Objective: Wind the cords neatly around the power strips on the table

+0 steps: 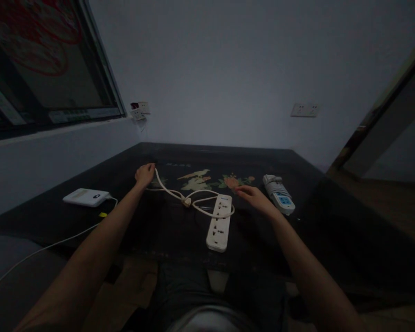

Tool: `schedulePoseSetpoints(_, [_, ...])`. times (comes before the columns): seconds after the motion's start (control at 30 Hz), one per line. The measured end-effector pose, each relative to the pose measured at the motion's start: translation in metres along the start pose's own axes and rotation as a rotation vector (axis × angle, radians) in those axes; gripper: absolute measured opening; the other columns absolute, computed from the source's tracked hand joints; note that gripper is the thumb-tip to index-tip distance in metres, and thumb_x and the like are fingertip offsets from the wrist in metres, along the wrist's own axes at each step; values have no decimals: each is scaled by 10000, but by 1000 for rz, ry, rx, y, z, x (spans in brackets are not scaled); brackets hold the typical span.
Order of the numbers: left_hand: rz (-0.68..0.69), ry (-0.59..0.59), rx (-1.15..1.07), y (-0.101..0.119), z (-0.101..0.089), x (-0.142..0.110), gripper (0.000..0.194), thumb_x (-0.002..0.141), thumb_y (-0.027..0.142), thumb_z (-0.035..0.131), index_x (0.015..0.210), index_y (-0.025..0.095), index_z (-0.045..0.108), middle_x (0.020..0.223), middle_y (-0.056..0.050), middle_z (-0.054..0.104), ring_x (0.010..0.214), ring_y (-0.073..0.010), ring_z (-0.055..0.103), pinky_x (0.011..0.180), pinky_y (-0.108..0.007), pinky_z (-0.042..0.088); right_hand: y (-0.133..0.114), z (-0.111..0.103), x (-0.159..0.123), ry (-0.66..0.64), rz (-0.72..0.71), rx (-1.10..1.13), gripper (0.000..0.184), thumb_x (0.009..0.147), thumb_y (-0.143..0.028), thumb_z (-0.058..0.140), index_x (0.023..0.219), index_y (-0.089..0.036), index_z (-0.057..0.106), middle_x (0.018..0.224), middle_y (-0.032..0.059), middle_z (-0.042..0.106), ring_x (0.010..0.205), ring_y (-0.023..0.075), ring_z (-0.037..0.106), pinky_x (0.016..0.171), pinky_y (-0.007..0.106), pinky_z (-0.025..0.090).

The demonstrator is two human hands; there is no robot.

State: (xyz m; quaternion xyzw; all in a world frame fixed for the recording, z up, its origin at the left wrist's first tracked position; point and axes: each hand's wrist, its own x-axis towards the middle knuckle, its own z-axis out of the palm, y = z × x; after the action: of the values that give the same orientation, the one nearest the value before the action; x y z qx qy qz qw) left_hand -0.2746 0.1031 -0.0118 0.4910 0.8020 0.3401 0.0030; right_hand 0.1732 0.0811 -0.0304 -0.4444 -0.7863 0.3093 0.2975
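Left fingers (152, 167) pinch a smooth cord (163, 186) looped over 1 oblong plastic power strip (219, 230); right fingers (244, 189) curl, narrowly parted.

The left forearm (107, 226), bare, is extended forward and inward from the lower left; at its end the left hand (145, 175) is held with the fingers drawn together in a pinch. The right forearm (300, 246), likewise bare, is angled inward from the lower right. The right hand (254, 198) is held with fingers loosely curved and pointed leftward; whether the fingertips are pressed together cannot be distinguished. The hands are held well apart, the left being placed slightly farther forward.
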Motion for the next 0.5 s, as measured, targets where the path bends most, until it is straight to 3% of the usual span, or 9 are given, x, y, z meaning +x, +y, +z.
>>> schedulePoseSetpoints(0.1, [81,59,2,12,-12,-9,314,926,322,406,1080,212,656,1303,-137,554,1290,-328,393,1036,-526,287,-6,0,-20,44,43,-37,220,853,-228,527,993,-167,685,1009,93,714,941,232,655,846,355,490])
schedulePoseSetpoints(0.2, [215,69,-17,31,-22,-26,360,938,307,341,1089,211,653,1319,-108,554,1282,-289,412,1085,-526,201,-20,13,-50,69,56,-72,184,844,-257,549,954,-193,682,961,82,712,892,229,657,813,342,492])
schedulePoseSetpoints(0.37, [529,-98,-44,62,-22,-83,298,926,343,398,1008,260,673,1114,-13,687,1088,-176,577,1105,-357,240,-48,53,-101,226,-9,-152,220,854,-296,540,1052,-252,625,1059,77,654,978,254,614,838,391,494])
schedulePoseSetpoints(0.43, [780,-190,37,67,-17,-108,284,921,345,414,1029,247,659,1124,-45,680,1093,-195,577,1116,-399,215,-55,70,-115,292,-34,-152,241,870,-293,515,1095,-274,600,1115,83,625,1057,268,576,898,424,477])
schedulePoseSetpoints(0.5, [866,-226,130,67,-11,-126,276,913,340,429,1037,239,654,1111,-68,677,1083,-217,582,1091,-420,259,-61,84,-123,343,-31,-157,266,881,-285,498,1131,-270,585,1158,101,596,1092,277,547,933,446,465])
